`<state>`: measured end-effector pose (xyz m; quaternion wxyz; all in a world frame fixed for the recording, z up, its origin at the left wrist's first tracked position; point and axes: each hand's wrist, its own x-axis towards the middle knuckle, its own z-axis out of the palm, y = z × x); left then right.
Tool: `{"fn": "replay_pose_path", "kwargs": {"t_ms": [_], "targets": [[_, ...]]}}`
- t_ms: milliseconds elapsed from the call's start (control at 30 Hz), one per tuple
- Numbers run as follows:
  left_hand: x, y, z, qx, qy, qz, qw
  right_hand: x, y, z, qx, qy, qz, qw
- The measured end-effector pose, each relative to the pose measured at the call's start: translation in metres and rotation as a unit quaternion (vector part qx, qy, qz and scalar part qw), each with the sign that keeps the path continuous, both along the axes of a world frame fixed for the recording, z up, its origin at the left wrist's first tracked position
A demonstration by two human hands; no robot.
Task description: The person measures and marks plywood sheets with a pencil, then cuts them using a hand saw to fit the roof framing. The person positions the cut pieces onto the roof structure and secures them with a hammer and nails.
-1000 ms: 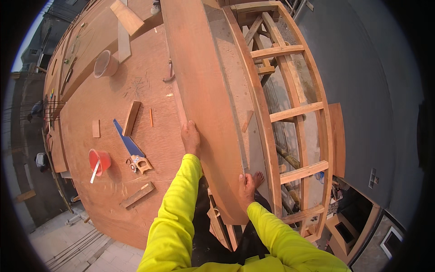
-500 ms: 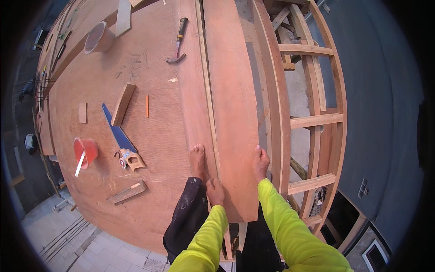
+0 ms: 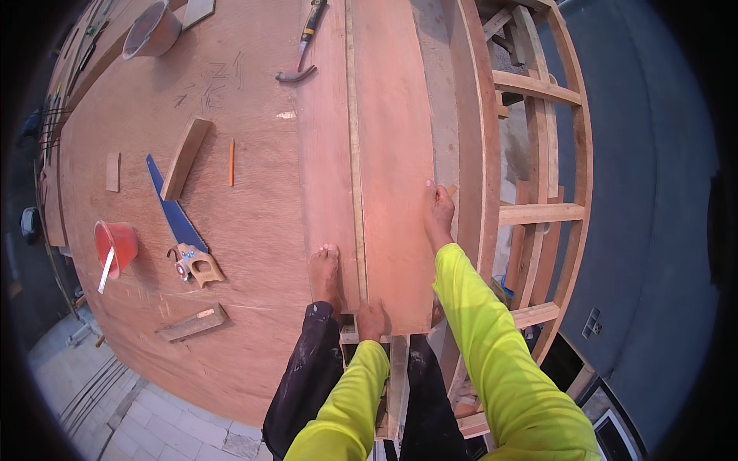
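A long reddish plywood strip [image 3: 393,161] lies lengthwise in front of me, over a timber frame. My right hand [image 3: 439,209] grips its right edge, the thumb on top and the other fingers mostly hidden. At its near left corner, my left hand [image 3: 372,319] is closed on the edge, fingertips partly hidden. Left of the strip, a narrow light wood edge [image 3: 356,146] runs along the gap beside the plywood sheet [image 3: 261,253]. My bare left foot [image 3: 326,275] stands on that side.
On the sheet lie a claw hammer [image 3: 306,42], loose nails [image 3: 219,81], an orange pencil [image 3: 231,163], a blue-bladed handsaw [image 3: 181,223], wood blocks [image 3: 187,159] and a red bucket [image 3: 123,244]. A pale bucket [image 3: 152,32] stands farther off. Open timber framing [image 3: 538,213] borders a dark wall [image 3: 646,177] on the right.
The plywood strip has slid away from me, uncovering frame timber at its near end. My right hand has moved farther forward along its edge; my left stays by the near corner.
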<state>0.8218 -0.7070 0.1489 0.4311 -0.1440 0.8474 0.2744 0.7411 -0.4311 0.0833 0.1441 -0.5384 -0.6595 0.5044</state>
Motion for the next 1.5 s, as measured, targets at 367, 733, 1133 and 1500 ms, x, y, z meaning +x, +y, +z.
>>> {"fn": "replay_pose_path", "kwargs": {"t_ms": [367,733,1133,1500], "targets": [[0.011,-0.006,-0.017,-0.024,0.093,0.001,0.995,-0.008,-0.003,0.005,0.066,-0.180,0.194,0.962],[0.068,-0.028,-0.021,-0.109,0.037,0.027,0.993,0.044,-0.025,-0.016,0.069,-0.144,0.255,0.954],[0.069,0.001,-0.054,-0.008,-0.146,0.512,0.847,0.096,-0.057,-0.031,0.025,-0.070,0.283,0.956],[0.082,-0.008,-0.073,0.028,-0.112,0.533,0.838,0.106,-0.067,-0.042,0.021,-0.104,0.277,0.955]]}}
